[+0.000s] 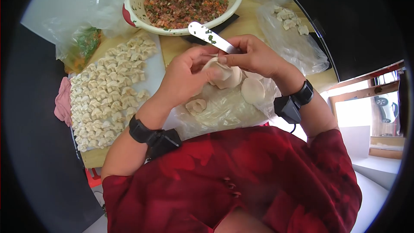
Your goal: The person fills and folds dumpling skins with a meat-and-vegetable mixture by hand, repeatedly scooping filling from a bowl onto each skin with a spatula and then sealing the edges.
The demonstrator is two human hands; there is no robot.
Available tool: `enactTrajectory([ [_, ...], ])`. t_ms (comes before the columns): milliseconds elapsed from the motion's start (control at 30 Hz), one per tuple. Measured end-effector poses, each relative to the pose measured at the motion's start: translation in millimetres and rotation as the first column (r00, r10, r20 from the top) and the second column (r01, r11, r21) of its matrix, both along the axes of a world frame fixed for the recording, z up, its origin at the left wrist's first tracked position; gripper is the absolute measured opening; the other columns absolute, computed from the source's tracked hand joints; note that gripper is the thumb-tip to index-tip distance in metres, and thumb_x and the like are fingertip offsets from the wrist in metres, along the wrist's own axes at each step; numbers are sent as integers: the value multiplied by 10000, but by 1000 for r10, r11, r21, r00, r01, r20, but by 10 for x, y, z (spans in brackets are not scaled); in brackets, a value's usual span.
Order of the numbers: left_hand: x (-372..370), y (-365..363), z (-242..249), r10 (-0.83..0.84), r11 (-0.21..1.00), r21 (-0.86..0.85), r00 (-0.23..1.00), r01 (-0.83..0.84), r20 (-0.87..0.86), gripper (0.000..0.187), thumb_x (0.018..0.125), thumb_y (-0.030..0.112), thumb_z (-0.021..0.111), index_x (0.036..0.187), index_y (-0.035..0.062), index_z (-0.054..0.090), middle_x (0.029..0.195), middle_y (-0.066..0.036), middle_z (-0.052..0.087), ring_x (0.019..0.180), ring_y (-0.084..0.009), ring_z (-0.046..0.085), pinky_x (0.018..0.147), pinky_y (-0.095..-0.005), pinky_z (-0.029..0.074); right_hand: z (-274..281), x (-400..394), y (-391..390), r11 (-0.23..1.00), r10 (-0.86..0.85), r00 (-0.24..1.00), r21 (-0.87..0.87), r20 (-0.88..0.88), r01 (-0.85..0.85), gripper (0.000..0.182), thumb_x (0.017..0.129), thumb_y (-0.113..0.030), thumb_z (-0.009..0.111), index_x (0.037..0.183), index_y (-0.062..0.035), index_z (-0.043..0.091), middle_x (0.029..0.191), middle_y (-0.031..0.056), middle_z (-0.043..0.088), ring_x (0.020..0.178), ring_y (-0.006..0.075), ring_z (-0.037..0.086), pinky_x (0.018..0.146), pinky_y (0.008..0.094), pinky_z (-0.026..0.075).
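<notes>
My left hand [183, 75] pinches a round dumpling wrapper [223, 72] between thumb and fingers. My right hand [254, 56] is closed on a flat metal filling spatula [211, 37], its rounded end flecked with green bits and pointing up and left. The right thumb and fingertips also touch the wrapper's upper edge. More round wrappers [252, 89] lie beneath and to the right of my hands, on a clear plastic bag [215, 114]. A folded dumpling [196, 106] rests on the bag, below my left hand. Whether the wrapper holds filling is hidden.
A cream bowl [238, 4] of minced meat filling [185, 1] stands beyond my hands. Rows of dumplings [108, 92] cover a board at left, beside a pink cloth [64, 101]. A bag of greens [86, 43] lies behind them. More dumplings [290, 19] sit at the right on plastic.
</notes>
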State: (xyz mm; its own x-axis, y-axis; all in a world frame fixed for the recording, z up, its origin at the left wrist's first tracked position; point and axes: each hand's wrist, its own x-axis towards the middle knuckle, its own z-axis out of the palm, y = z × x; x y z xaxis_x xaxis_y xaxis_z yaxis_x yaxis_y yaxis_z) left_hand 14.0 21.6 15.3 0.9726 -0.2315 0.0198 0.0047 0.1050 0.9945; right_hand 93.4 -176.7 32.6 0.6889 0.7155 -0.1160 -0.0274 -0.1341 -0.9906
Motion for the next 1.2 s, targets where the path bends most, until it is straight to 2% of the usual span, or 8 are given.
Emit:
enactTrajectory([
  [233, 121, 173, 36, 11, 942, -305, 921, -140, -390, 264, 946, 209, 614, 1140, 29, 606, 1043, -70, 669, 911, -144, 663, 782, -314, 567, 152, 227, 134, 995, 15, 979, -98, 204, 5, 246, 862, -198, 682, 1002, 4, 686, 820, 11, 666, 735, 74, 592, 668, 244, 476],
  [367, 111, 192, 134, -31, 921, -369, 921, -125, -389, 242, 935, 221, 632, 1093, 38, 614, 1013, -55, 668, 887, -137, 665, 765, -302, 568, 180, 296, 233, 997, 15, 985, -75, 172, -2, 266, 858, -208, 698, 1016, 6, 686, 806, 3, 655, 726, 68, 577, 659, 242, 471],
  [467, 88, 173, 126, 62, 961, -228, 925, -157, -375, 197, 944, 230, 616, 1039, 58, 617, 990, -42, 669, 867, -133, 668, 763, -303, 572, 186, 274, 268, 997, 56, 972, -71, 226, -41, 245, 841, -214, 724, 964, -5, 688, 790, -11, 645, 710, 70, 566, 650, 249, 469],
  [600, 86, 211, -16, 91, 962, -211, 932, -174, -352, 208, 930, 223, 640, 1053, 56, 616, 991, -35, 669, 863, -134, 666, 760, -311, 572, 302, 183, 295, 968, 115, 954, -247, 276, -45, 217, 836, -159, 740, 957, -2, 651, 802, -30, 635, 749, 39, 549, 681, 221, 468],
  [767, 32, 212, -8, 100, 948, -254, 935, -193, -340, 203, 929, 202, 643, 1055, 46, 613, 996, -53, 666, 886, -137, 663, 769, -309, 574, 296, 155, 303, 989, 60, 925, -147, 376, -4, 184, 844, -166, 724, 923, -16, 652, 763, -36, 621, 722, 36, 531, 645, 220, 443],
  [967, 14, 294, -3, 105, 911, -319, 896, -260, -431, 296, 963, 187, 574, 1202, 12, 579, 1128, -96, 647, 980, -188, 661, 843, -351, 566, 599, 830, 237, 912, 124, 707, -361, 696, 196, 156, 891, -189, 626, 952, -56, 682, 775, 50, 648, 729, 131, 612, 685, 315, 486],
  [1033, 44, 327, -44, 113, 888, -360, 895, -286, -432, 345, 981, 180, 527, 1265, -14, 540, 1163, -115, 641, 1021, -206, 652, 868, -344, 557, 576, 1069, 256, 750, 245, 416, -444, 875, 491, 149, 867, -131, 587, 922, -72, 712, 826, 133, 675, 778, 264, 662, 709, 378, 506],
  [1200, 136, 356, -57, 133, 869, -381, 890, -317, -436, 381, 1009, 190, 440, 1307, -47, 470, 1252, -185, 589, 1114, -257, 614, 958, -382, 516, 445, 1274, 429, 635, 355, 364, -507, 861, 583, 167, 790, -75, 597, 890, -93, 729, 835, 149, 683, 809, 328, 658, 708, 414, 523],
])
